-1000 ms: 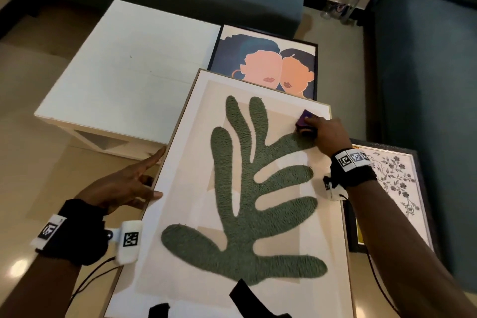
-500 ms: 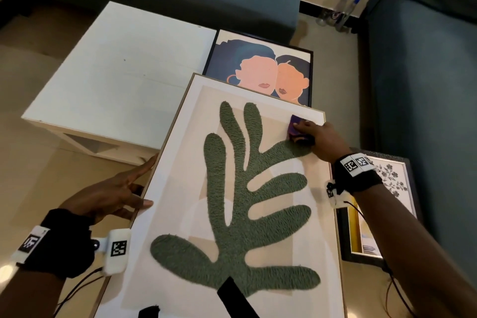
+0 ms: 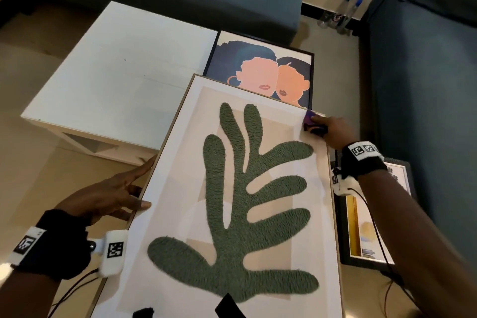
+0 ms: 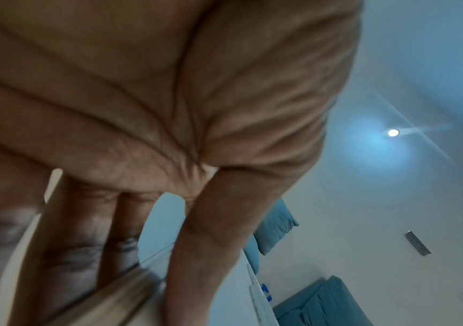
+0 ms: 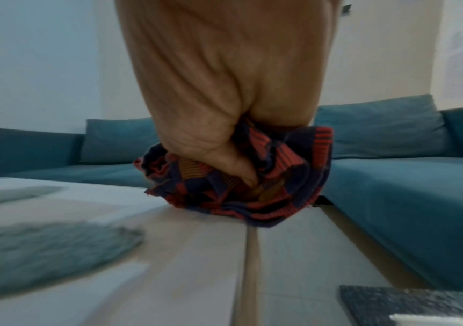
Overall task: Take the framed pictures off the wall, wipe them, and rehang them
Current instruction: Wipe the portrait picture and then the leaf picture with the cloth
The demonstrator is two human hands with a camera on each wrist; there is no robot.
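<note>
- Our right grip (image 3: pixel 333 131) is curled tight round a bunched red-and-navy patterned cloth (image 5: pixel 241 176), pressing it on the far right corner of the large light-wood framed picture of a green tufted leaf (image 3: pixel 232 201).
- Our left grip (image 3: pixel 103 196) lies with fingers straight along that frame's left edge, thumb on its face, steadying it.
- We judge the wiping step under way: this picture is off the wall, its far end propped on the near right corner of the white counter (image 3: pixel 116 72).
- Two others are down as well: a black-framed picture of two faces (image 3: pixel 260 70) on the counter's right edge, and a dark-framed floral print (image 3: pixel 371 227) just right of the leaf picture.
- We cannot tell whether those have been wiped; rehanging is all left to do.
</note>
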